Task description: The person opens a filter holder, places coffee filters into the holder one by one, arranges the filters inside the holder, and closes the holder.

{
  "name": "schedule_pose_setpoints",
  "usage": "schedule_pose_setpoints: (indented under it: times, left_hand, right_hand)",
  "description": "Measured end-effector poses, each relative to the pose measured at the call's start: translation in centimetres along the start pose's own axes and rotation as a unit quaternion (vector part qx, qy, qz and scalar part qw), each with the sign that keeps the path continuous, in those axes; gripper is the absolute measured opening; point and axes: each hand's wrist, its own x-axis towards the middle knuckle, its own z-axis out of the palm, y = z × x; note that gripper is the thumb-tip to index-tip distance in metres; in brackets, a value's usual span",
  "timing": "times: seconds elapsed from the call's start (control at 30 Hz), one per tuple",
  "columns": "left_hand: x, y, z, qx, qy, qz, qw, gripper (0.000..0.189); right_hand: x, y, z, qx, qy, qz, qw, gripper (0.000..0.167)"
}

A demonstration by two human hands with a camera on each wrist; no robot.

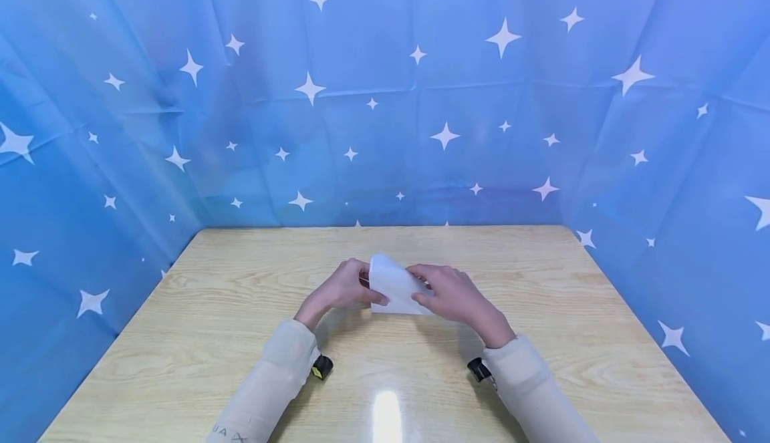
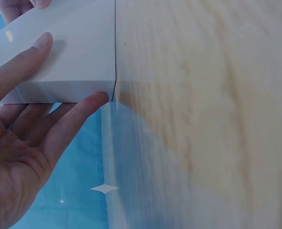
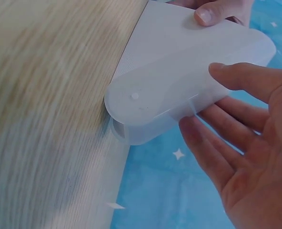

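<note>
A white box-like object (image 1: 394,289) stands on its edge on the table, between the two hands. In the right wrist view its near side carries a translucent cover (image 3: 179,93) with rounded ends and a small round dot. My left hand (image 1: 344,286) grips the other end: the thumb lies on the broad white face (image 2: 84,43), and the fingers reach round the narrow side. With the thumb on the translucent cover and the fingers behind it, my right hand (image 1: 457,294) holds the right side. The contents are hidden.
The wooden table (image 1: 210,336) spreads out around the hands. Blue cloth with white stars (image 1: 373,49) hangs behind it and along both sides. Small black devices (image 1: 322,367) sit at the pale sleeves (image 1: 271,369). A bright reflection lies on the near tabletop.
</note>
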Motion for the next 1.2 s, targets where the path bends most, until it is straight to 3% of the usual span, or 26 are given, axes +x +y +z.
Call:
schedule_pose_setpoints:
  times: [0.33, 1.2]
  left_hand:
    - [0.34, -0.1, 0.08, -0.008, -0.006, 0.0, 1.0, 0.034]
    - [0.16, -0.43, -0.43, 0.051, -0.021, 0.016, 0.9983, 0.039]
  right_hand:
    - [-0.1, 0.07, -0.3, 0.001, 0.001, -0.001, 1.0, 0.046]
    - [0.19, 0.01, -0.54, 0.028, -0.011, 0.0, 0.9996, 0.043]
